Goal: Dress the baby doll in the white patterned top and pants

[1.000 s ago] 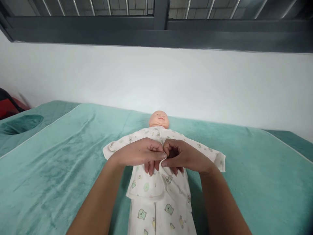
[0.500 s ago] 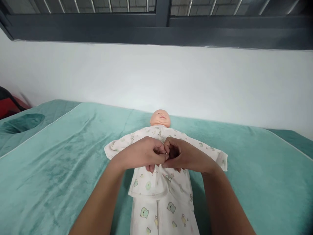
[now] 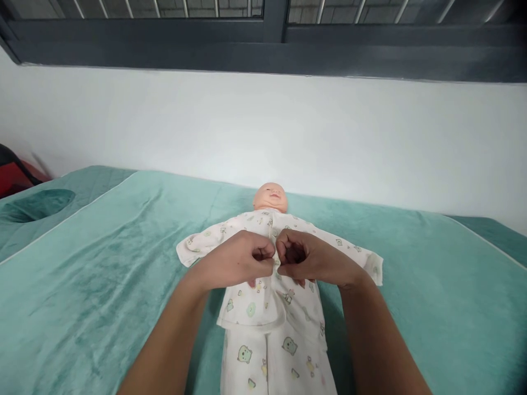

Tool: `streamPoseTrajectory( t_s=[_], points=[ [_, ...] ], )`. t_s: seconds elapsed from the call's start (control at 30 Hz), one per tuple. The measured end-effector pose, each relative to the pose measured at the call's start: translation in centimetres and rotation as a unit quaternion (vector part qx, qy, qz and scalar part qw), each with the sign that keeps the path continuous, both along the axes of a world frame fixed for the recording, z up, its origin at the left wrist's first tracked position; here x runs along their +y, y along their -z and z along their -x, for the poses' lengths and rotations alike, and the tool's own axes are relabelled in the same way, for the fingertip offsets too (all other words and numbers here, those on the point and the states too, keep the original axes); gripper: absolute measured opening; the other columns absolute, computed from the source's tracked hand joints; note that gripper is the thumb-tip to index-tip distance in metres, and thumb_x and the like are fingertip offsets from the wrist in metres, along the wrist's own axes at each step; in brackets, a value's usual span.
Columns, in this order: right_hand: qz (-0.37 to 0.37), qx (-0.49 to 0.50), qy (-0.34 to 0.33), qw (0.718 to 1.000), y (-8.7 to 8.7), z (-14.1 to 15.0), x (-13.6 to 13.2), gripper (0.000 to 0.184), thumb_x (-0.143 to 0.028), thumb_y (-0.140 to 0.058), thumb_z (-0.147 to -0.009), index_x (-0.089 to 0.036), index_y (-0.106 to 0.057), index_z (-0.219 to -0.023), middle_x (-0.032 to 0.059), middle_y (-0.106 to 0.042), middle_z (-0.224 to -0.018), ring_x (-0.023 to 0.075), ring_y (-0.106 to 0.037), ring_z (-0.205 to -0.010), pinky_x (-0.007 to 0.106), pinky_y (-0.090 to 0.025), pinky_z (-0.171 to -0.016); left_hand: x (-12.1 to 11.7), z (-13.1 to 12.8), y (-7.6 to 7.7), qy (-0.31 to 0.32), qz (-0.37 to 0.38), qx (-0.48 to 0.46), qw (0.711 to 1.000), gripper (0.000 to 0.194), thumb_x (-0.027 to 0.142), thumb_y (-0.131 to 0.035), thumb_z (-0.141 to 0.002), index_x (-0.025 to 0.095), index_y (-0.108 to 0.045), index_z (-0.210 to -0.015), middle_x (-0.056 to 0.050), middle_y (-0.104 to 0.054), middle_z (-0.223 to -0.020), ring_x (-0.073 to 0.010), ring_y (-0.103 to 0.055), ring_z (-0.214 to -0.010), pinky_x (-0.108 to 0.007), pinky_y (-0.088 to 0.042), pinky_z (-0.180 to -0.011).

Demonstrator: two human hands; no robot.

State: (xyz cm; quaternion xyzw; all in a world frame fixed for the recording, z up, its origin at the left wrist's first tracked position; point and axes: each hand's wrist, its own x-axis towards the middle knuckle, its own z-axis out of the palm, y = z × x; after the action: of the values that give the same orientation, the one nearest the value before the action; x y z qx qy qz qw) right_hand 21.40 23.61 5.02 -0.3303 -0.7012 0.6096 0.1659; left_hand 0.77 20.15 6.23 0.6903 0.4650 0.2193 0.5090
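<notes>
A baby doll (image 3: 270,198) lies on its back, head at the wall, arms spread in long sleeves. It wears a white shirt (image 3: 251,312) printed with small green and yellow animals, and matching white trousers (image 3: 284,365). Over the chest my left hand (image 3: 246,257) pinches the shirt's front opening, thumb and forefinger together. Just across from it, my right hand (image 3: 315,257) pinches the other side of the opening, its fingers curled. A narrow gap separates the two sets of fingertips. Whatever fastener lies under them is too small to make out.
A green plush cover (image 3: 102,285) spreads under the doll, with an oval hole (image 3: 39,205) at the left. Behind stands a white wall (image 3: 263,126) below a dark window frame (image 3: 164,49). A red and black object (image 3: 16,174) sits at the far left.
My fingertips, touching each other before, have come slightly apart, the left hand moving a little left. The shirt front between them shows more. The doll stays in place.
</notes>
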Motion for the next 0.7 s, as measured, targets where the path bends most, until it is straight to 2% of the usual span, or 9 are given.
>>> streamPoseTrajectory(
  t_s=[0.23, 0.7],
  points=[
    [-0.011, -0.007, 0.017, 1.0, -0.1, 0.1, 0.0, 0.02, -0.016, -0.065, -0.076, -0.021, -0.047, -0.08, -0.009, -0.048, -0.059, 0.0078, -0.053, -0.049, 0.019, -0.042, -0.043, 0.0, 0.0, 0.6, -0.015, 0.012, -0.075, 0.997, 0.006, 0.018, -0.052, -0.072, 0.018, -0.058, -0.071, 0.004, -0.049, -0.059, -0.0097, -0.052, -0.054, -0.022, -0.052, -0.052],
    [-0.005, -0.018, 0.029, 0.999, 0.0, 0.3, -0.1, 0.016, -0.013, -0.057, -0.074, -0.022, -0.046, -0.082, -0.0095, -0.045, -0.058, 0.0082, -0.055, -0.049, 0.018, -0.038, -0.043, 0.4, -0.3, 1.4, -0.041, 0.057, -0.165, 0.984, 0.006, 0.016, -0.058, -0.077, 0.015, -0.059, -0.071, 0.003, -0.056, -0.059, -0.0084, -0.058, -0.053, -0.019, -0.051, -0.054]
  ],
)
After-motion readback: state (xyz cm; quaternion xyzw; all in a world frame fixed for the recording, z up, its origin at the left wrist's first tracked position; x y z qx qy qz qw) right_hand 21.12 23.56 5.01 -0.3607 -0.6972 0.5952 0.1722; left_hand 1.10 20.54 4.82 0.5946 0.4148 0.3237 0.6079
